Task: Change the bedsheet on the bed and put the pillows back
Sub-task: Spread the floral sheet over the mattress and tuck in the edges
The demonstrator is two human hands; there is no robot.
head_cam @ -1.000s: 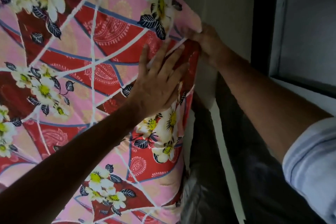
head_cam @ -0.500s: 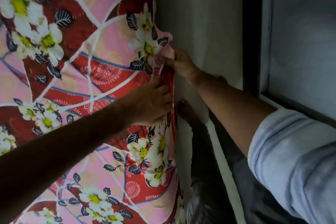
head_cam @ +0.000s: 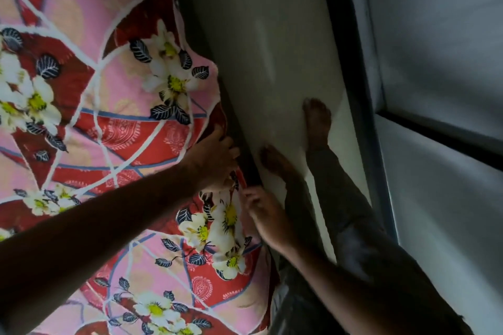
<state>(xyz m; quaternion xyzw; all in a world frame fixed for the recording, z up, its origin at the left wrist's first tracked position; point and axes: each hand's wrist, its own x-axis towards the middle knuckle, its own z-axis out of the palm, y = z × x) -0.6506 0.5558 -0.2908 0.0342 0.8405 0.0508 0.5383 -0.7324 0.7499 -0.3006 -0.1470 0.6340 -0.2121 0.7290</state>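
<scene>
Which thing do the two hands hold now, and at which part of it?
Both the left hand and the right hand are on the floral bedsheet at its side edge along the bed; a closed grip cannot be confirmed.

The left hand point(head_cam: 215, 160) hides its fingertips over the bedsheet point(head_cam: 114, 122) edge; at 9 o'clock the frame crops the sheet.

The sheet point(head_cam: 114, 122) covers the bed across the left, its edge running from far to near down the middle. The left hand point(head_cam: 215, 160) lies on that edge, the right hand point(head_cam: 268, 221) just nearer at the bed's side. Right of the bed is floor point(head_cam: 266, 49) with two feet point(head_cam: 317, 119), and a wall point(head_cam: 441, 35) beyond.
</scene>
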